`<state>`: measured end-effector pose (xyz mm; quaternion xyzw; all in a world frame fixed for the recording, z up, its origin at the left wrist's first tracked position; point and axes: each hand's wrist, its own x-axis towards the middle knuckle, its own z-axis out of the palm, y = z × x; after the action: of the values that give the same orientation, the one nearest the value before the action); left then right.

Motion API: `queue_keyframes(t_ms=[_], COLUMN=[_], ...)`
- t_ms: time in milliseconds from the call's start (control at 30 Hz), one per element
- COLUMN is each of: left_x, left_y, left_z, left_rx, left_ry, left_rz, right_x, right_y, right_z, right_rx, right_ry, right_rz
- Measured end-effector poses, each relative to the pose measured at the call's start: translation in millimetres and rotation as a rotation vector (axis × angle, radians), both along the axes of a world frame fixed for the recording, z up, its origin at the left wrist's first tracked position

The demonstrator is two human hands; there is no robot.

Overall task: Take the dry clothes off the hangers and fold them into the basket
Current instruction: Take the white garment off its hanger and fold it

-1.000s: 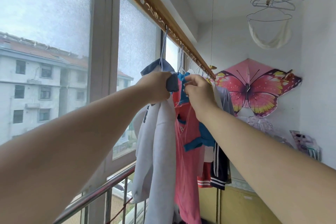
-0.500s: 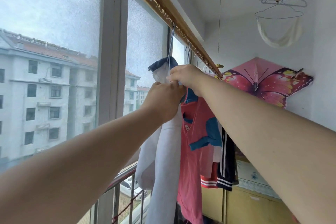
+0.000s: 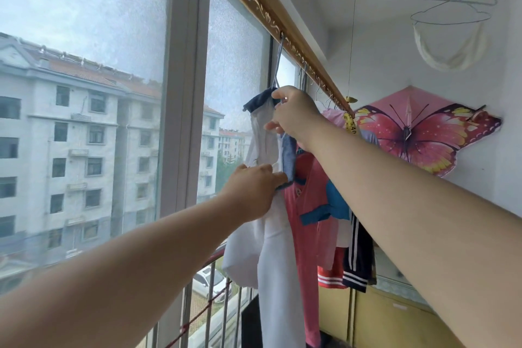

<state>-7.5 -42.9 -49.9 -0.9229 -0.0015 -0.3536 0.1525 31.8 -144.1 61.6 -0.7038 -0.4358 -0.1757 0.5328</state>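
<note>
**Slipping the white top off its hanger**

My right hand (image 3: pixel 296 116) has climbed since a moment ago, from beside the left up to the neck of the hanger (image 3: pixel 278 70), while my left hand (image 3: pixel 251 192) has dropped lower on the cloth. The white top (image 3: pixel 271 248) hangs nearest me at the near end of the rail (image 3: pixel 282 28), its dark collar (image 3: pixel 258 100) bunched just under the hook. My right fingers are pinched narrow on the wire at the collar; my left fingers are closed on the top's front edge, below the collar.

The red shirt (image 3: pixel 305 206) and the other clothes hang just behind, touching the white one. No basket is in view.

To do this cleanly, I judge I should keep the hanger steady with the right hand and draw the shoulder down and off the wire with the left, one side at a time, so that the collar does not stretch and the hook does not jump from the rail or snag its neighbour.
</note>
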Motion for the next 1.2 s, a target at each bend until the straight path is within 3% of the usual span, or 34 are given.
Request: queue_keyframes(t_ms=[100,267,400,567,700,833,1067,1200], left_x=[0.7,3.6,4.7,2.9,3.4,6.1,15.4,19.9], left_y=[10.3,15.9,16.1,17.5,20.2,25.9,33.2,30.2], left_z=[0.2,1.8,4.8,7.4,0.1,-18.3,-18.3,-17.8], left_rx=[-0.146,-0.163,-0.256,-0.464,-0.632,-0.963,-1.129,-1.353], left_ry=[0.037,0.040,0.036,-0.029,0.063,0.030,0.010,-0.032], left_rz=[-0.048,-0.038,-0.040,-0.037,0.089,0.105,0.081,-0.038], right_x=[-3.0,-4.1,-3.9,2.1,8.0,17.8,40.7,57.4], right_y=[-5.3,-8.1,-11.7,-12.3,-11.7,-10.0,-11.9,-2.6], right_z=[4.8,1.9,2.6,2.0,1.2,-9.7,-36.7,-64.2], right_rx=[0.107,0.386,0.474,0.463,0.433,0.355,0.323,0.323], right_ry=[0.020,-0.064,0.014,-0.002,0.016,0.099,0.147,0.351], right_rz=[0.055,0.096,0.170,0.177,0.149,0.136,-0.093,-0.247])
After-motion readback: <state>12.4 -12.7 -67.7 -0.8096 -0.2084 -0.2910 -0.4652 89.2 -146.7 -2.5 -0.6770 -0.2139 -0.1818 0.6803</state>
